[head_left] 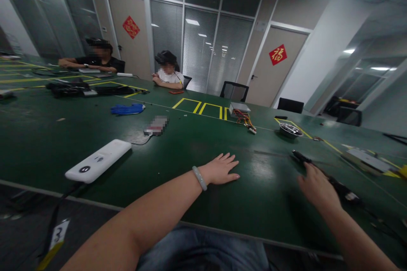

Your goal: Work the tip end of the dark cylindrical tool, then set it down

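Note:
My left hand (220, 169) lies palm down on the green table (190, 148), fingers spread and nothing in them; a pale bangle (199, 178) circles that wrist. My right hand (318, 186) is farther right, slightly blurred, over a long black object (345, 191). Its fingertips are at or beside the black object's narrow front end, with the thumb apart from the index finger. Whether they touch it I cannot tell. The kind of the black object is unclear; cables run near its rear.
A white power bank (98, 161) is wired to a blurred-out phone (157, 125). Beyond lie blue gloves (127, 109), a power supply unit (239, 109) with coloured wires, and a round metal bowl (290, 130). Two people (170, 76) sit across the table.

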Demonstrator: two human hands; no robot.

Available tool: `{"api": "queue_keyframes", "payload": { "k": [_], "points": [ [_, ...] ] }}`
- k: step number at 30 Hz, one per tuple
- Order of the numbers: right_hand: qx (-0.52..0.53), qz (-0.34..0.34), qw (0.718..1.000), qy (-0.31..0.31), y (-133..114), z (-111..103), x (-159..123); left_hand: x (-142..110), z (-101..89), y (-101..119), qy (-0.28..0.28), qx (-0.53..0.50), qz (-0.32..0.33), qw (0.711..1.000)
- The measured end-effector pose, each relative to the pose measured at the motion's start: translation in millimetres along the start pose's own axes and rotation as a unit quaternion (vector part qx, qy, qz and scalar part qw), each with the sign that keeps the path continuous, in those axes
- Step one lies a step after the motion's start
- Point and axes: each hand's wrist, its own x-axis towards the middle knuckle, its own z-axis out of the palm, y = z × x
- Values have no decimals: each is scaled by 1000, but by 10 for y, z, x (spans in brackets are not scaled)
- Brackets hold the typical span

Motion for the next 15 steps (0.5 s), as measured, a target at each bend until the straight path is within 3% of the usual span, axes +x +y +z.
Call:
{"api": "queue_keyframes", "payload": {
  "k": [4,7,11,15],
  "points": [
    [89,-125,986,-70,-1209,-95,42,7,-11,9,16,7,27,999],
    [180,-232,947,-133,-1869,-146,-29,33,23,41,26,38,88,995],
    [291,-345,874,-181,-2247,-91,-133,58,75,82,-12,81,127,988],
    [331,-336,859,-198,-2245,-47,-164,57,93,83,-17,75,110,991]
  ]
}}
